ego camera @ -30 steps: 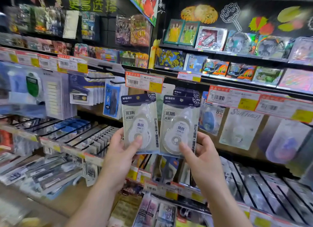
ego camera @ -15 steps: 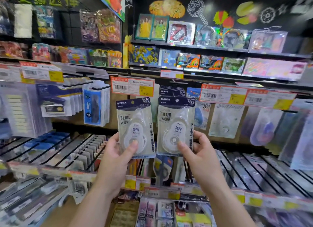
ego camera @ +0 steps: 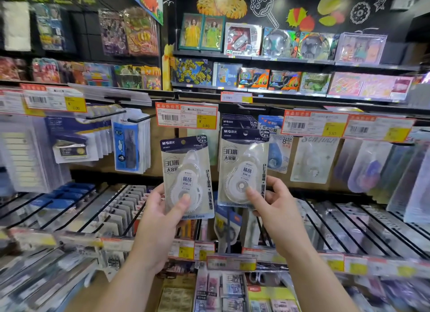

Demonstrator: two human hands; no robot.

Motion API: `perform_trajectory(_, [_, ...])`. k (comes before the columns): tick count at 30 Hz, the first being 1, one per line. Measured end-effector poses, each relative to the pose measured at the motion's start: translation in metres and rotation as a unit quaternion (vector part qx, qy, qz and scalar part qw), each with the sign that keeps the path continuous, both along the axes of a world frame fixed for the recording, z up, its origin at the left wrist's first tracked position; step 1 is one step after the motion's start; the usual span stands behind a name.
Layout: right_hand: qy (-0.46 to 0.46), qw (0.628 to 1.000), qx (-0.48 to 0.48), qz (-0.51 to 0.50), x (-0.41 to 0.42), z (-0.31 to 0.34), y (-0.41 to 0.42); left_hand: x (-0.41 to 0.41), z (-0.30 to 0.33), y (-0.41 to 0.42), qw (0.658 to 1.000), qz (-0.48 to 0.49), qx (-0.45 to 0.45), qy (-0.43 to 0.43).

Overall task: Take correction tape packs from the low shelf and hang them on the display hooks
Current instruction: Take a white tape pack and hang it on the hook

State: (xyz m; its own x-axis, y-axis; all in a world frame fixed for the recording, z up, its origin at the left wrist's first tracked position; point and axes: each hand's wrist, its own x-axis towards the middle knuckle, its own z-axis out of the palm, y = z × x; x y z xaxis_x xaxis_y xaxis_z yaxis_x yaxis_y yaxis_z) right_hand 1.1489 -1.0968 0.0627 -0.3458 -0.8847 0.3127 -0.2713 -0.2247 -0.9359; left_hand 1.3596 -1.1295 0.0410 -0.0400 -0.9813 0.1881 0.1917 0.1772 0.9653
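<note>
Two correction tape packs held up side by side before the display: left pack in the left hand, right pack in the right hand, a little higher, a gap between them. Directly behind the right pack, a stack of hung packs on a display hook. Above the left pack, a price tag; further tags to the right. Left of both, a hanging bundle on another hook. Below the hands, slanted shelf rows. Up top, behind it all, toy boxes on high shelves.
</note>
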Motion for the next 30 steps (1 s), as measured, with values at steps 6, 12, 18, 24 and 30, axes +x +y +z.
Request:
perform_trajectory(6, [0.048,0.996,0.072,-0.032,-0.007,-0.007,-0.017,0.000,0.001,-0.003,1.000,0.000,-0.001,0.006])
perform_trajectory(12, [-0.012,0.998,0.060,-0.009,-0.010,-0.014,-0.038,-0.003,0.001,-0.008,1.000,-0.003,-0.007,0.005])
perform_trajectory(18, [-0.015,0.998,0.056,-0.006,-0.016,-0.013,-0.057,-0.005,-0.001,-0.014,1.000,0.000,-0.003,0.001])
perform_trajectory(24, [-0.017,0.998,0.054,-0.002,-0.020,-0.009,-0.076,-0.008,0.000,-0.020,1.000,0.002,-0.006,0.005])
perform_trajectory(30, [-0.032,0.998,0.058,0.012,-0.023,-0.007,-0.091,-0.010,0.001,-0.022,1.000,0.007,-0.013,0.010])
